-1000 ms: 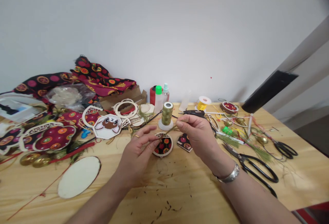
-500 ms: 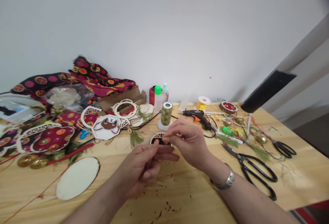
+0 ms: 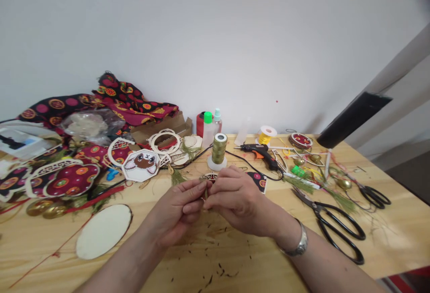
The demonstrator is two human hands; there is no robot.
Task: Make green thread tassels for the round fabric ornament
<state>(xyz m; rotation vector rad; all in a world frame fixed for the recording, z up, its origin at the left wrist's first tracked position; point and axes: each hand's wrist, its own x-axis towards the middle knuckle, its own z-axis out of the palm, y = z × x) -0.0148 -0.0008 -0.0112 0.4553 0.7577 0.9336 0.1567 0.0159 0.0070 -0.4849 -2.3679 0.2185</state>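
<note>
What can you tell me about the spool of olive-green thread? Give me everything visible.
The spool is tall and narrow, wound with slightly glossy olive-green thread in lighter and darker patches. Its white top has a dark round hole, and below the thread it widens into a pale, plastic-looking base. It stands upright on the wooden table, just beyond the person's right hand; neither hand grips it. A black cord passes behind it; whether they touch is unclear.

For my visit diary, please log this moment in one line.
left hand, right hand: fingertips close together; grip: unclear; beyond: upright olive-green thread spool, pale openwork wooden frame, partly hidden
</note>
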